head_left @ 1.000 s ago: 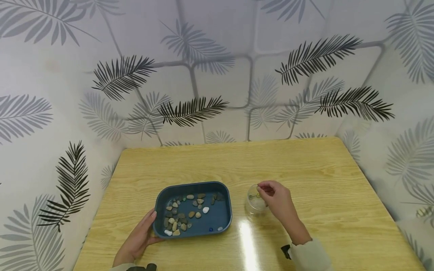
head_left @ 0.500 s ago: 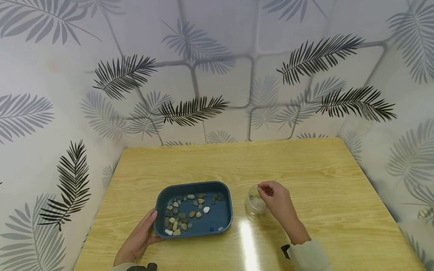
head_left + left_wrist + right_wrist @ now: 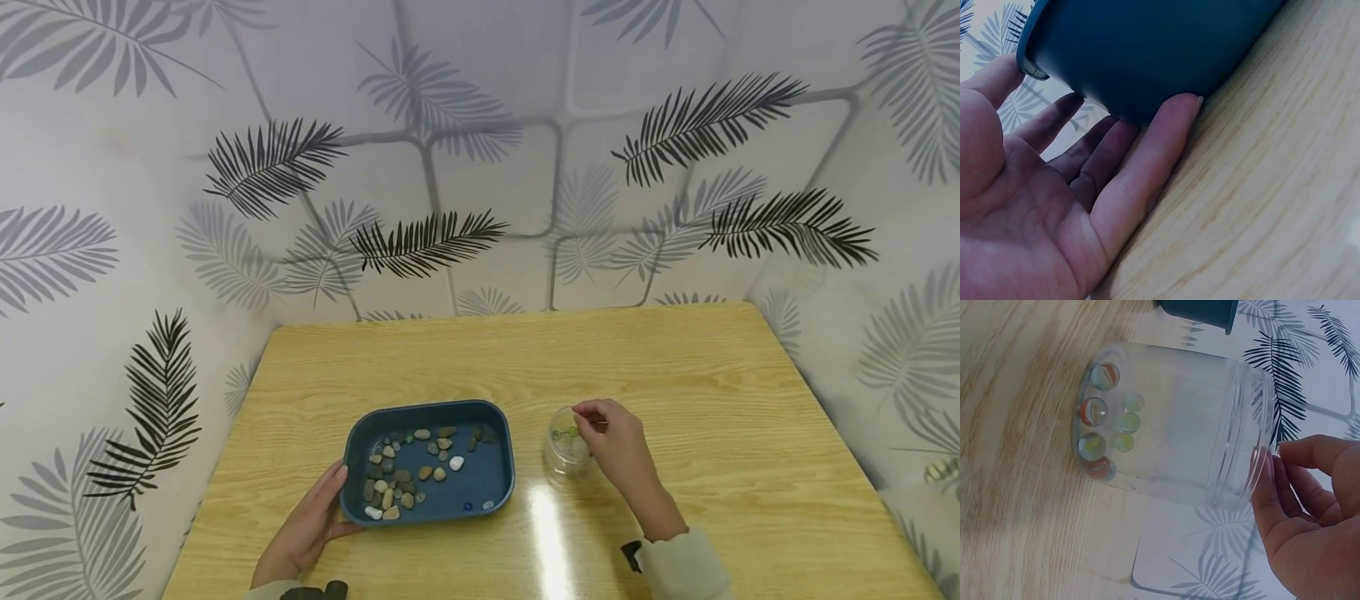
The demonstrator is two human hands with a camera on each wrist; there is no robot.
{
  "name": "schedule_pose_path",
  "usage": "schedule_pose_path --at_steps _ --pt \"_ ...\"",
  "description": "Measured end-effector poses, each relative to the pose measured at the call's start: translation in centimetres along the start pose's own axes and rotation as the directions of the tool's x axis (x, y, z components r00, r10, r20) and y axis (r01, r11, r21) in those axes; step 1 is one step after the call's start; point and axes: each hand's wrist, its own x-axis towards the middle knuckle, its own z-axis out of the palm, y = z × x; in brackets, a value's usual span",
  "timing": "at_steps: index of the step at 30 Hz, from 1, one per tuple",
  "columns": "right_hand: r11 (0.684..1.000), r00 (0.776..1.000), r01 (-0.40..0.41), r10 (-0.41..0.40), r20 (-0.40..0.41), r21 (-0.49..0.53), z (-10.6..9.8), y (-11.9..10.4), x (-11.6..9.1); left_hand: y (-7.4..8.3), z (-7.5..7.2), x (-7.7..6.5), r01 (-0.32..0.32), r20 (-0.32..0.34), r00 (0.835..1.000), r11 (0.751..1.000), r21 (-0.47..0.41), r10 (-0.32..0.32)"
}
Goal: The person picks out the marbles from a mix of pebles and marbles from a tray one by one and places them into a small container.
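Observation:
A dark blue tray [image 3: 480, 483] holding pebbles lies left of centre in the head view. My left hand [image 3: 303, 529] rests against its near left corner, its fairly straight fingers along one side and thumb along the other. A clear jar [image 3: 567, 462] stands to the right of the tray. My right hand [image 3: 615, 446] reaches over it, fingertips pinched at the rim. The right wrist view shows several glass marbles [image 3: 1092, 412] at the jar's bottom, some with orange or yellow-green swirls. No marble shows between my right fingertips.
Among the grey, tan and white pebbles [image 3: 386, 497] in the tray lie a dark blue marble [image 3: 468, 507] and a small green piece [image 3: 409, 438]. The wooden table [image 3: 675, 367] meets a leaf-patterned wall [image 3: 480, 192] at the back.
Almost nothing differs. My right fingertips have risen very slightly at the jar's rim, and the green marbles below show a little more clearly. The left hand and tray stay in place.

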Motion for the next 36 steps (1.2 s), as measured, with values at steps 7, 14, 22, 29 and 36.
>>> schedule_pose_path --at_steps 7,14,22,29,36 --pt "1.000 1.000 -0.004 0.004 0.006 0.023 0.3 -0.5 -0.1 0.0 -0.1 0.0 0.000 -0.003 1.000 1.000 0.004 0.000" --pt "0.997 0.998 0.068 -0.069 0.003 0.045 0.8 -2.1 -0.1 0.2 0.0 -0.1 -0.006 0.012 1.000 1.000 -0.003 0.006" --pt "0.991 0.996 0.070 -0.077 0.053 0.118 3.0 -3.7 0.2 0.2 -0.2 0.0 -0.004 0.021 1.000 1.000 -0.010 0.004" --pt "0.977 0.990 0.035 -0.062 0.124 0.208 5.6 -4.7 0.7 0.0 -0.2 0.0 0.002 0.020 1.000 1.000 -0.022 -0.002" --pt "0.972 0.964 0.026 -0.086 0.251 0.233 8.0 -5.7 1.3 -0.1 -0.2 0.0 -0.003 0.017 1.000 1.000 -0.014 0.003"
